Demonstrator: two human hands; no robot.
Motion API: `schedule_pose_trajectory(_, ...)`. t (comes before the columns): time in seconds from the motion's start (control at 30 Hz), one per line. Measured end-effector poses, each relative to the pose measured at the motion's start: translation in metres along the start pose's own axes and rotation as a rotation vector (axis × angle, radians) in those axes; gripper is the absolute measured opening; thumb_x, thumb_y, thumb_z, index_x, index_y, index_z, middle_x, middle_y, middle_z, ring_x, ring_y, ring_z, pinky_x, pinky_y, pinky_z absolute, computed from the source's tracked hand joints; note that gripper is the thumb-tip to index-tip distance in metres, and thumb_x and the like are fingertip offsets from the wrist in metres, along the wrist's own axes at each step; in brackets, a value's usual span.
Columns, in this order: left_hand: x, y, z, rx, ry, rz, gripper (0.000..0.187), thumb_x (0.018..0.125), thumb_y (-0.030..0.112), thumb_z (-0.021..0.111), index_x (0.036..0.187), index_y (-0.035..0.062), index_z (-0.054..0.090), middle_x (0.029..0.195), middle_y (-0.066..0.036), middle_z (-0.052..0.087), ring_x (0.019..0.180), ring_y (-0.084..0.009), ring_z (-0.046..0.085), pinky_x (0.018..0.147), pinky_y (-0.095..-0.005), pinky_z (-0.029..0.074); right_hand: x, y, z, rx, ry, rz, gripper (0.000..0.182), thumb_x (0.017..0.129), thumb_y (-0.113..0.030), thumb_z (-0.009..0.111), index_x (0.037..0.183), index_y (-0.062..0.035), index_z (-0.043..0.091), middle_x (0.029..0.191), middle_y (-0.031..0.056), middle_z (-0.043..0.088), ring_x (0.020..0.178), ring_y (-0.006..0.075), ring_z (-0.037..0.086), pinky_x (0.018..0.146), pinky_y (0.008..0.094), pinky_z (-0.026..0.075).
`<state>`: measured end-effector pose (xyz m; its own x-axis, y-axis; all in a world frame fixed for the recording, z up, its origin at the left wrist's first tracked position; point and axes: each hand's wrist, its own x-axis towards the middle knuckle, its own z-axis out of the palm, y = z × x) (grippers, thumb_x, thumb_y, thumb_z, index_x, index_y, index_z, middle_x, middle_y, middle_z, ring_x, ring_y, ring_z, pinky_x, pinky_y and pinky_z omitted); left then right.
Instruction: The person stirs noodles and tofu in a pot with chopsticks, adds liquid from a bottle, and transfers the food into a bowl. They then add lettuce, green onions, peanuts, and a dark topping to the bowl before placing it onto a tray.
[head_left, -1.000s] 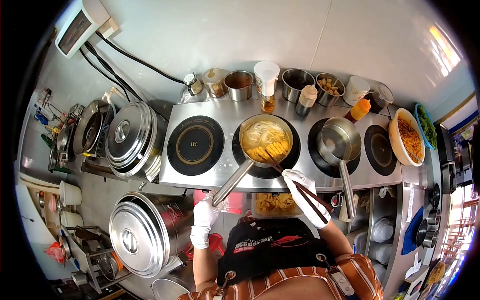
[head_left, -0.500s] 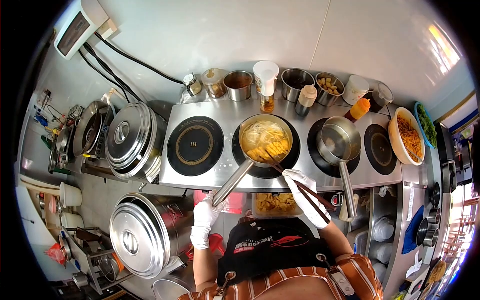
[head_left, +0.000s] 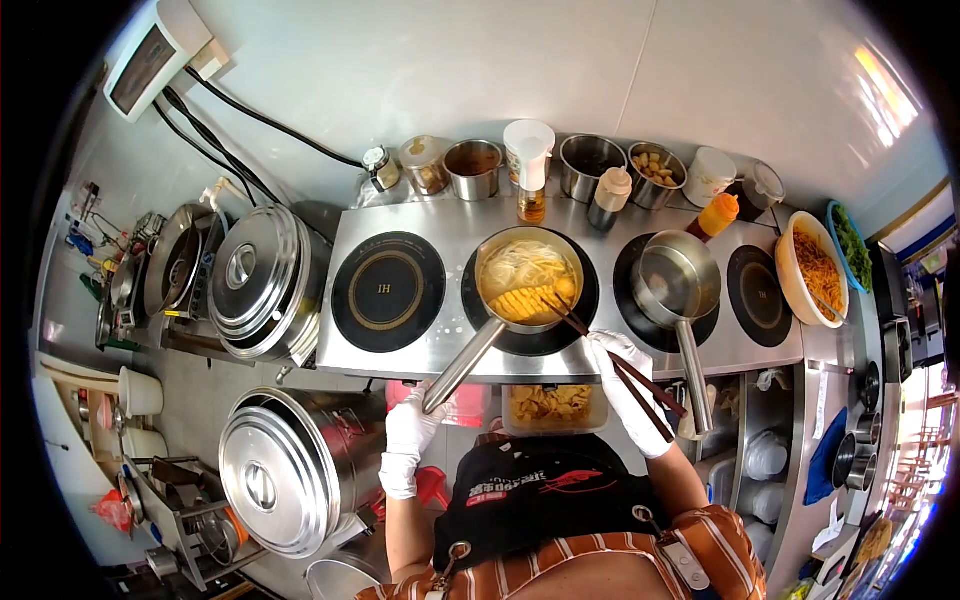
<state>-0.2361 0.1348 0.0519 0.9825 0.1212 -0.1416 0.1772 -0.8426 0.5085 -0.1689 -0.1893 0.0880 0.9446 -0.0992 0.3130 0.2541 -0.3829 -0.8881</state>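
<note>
My left hand (head_left: 410,425), in a white glove, is closed round the end of the handle of a steel saucepan (head_left: 465,366). The pan sits on an induction hob (head_left: 585,318) and holds pale noodles (head_left: 520,264) in liquid, with yellow scored pieces of food (head_left: 527,304) along the near side. In my gloved right hand (head_left: 622,375) is a pair of dark chopsticks (head_left: 640,378). Their tips reach into the pan at its right side, by the yellow food. A second saucepan (head_left: 677,282), with clear liquid in it, stands on the hob to the right.
Steel pots (head_left: 593,166) and sauce bottles (head_left: 610,196) line the wall behind the hobs. At the right sits a bowl of orange shreds (head_left: 812,268). Large lidded stockpots (head_left: 262,482) stand at the left. A food tub (head_left: 553,408) is below the counter's front edge.
My right hand has moved slightly to the right with the chopsticks, and their tips have shifted right in the pan. The yellow pieces lie farther left. My left hand keeps its grip.
</note>
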Motion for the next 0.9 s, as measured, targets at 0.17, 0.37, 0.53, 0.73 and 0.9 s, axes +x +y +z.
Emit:
schedule_pose_trajectory(0.17, 0.0, 0.0, 0.001, -0.031, 0.01, -0.003, 0.055, 0.078, 0.03, 0.074, 0.121, -0.0008, 0.058, 0.086, -0.019, 0.069, 0.08, -0.0293, 0.069, 0.07, -0.0341, 0.055, 0.003, -0.003, 0.004, 0.047, -0.006, 0.057, 0.012, 0.085, 0.0, 0.067, 0.096, 0.0, 0.068, 0.091, 0.0128, 0.07, 0.082, 0.018, 0.068, 0.075, 0.0255, 0.053)
schedule_pose_trajectory(0.37, 0.0, 0.001, 0.0, -0.02, 0.002, -0.002, 0.056, 0.078, 0.03, 0.074, 0.121, -0.0022, 0.058, 0.087, -0.019, 0.069, 0.08, -0.0293, 0.07, 0.07, -0.0339, 0.055, 0.004, 0.001, 0.005, 0.028, -0.006, 0.031, 0.011, 0.085, -0.001, 0.068, 0.096, -0.0002, 0.068, 0.091, 0.0129, 0.07, 0.082, 0.0177, 0.068, 0.074, 0.0252, 0.053)
schedule_pose_trajectory(0.53, 0.0, 0.001, 0.001, -0.034, 0.012, -0.002, 0.056, 0.078, 0.032, 0.075, 0.12, -0.0021, 0.059, 0.087, -0.019, 0.069, 0.079, -0.0292, 0.07, 0.069, -0.034, 0.055, 0.004, -0.001, 0.003, 0.005, -0.018, 0.026, 0.011, 0.085, -0.002, 0.067, 0.096, -0.0007, 0.068, 0.092, 0.013, 0.07, 0.082, 0.0188, 0.069, 0.074, 0.0257, 0.053)
schedule_pose_trajectory(0.73, 0.001, -0.004, 0.003, -0.018, 0.025, 0.012, 0.059, 0.077, 0.035, 0.075, 0.12, -0.0016, 0.059, 0.085, -0.019, 0.069, 0.078, -0.0295, 0.069, 0.068, -0.0345, 0.055, 0.005, -0.004, 0.003, -0.018, -0.008, 0.044, 0.011, 0.084, -0.002, 0.067, 0.096, -0.0024, 0.069, 0.092, 0.0125, 0.07, 0.082, 0.0194, 0.069, 0.074, 0.026, 0.053)
schedule_pose_trajectory(0.9, 0.001, -0.007, 0.006, 0.017, 0.047, 0.041, 0.059, 0.077, 0.037, 0.075, 0.121, 0.0012, 0.059, 0.082, -0.018, 0.069, 0.077, -0.0301, 0.069, 0.067, -0.0356, 0.055, 0.005, -0.002, 0.002, -0.015, -0.017, 0.027, 0.012, 0.084, -0.002, 0.067, 0.096, -0.0001, 0.068, 0.092, 0.0126, 0.07, 0.083, 0.02, 0.069, 0.075, 0.0262, 0.053)
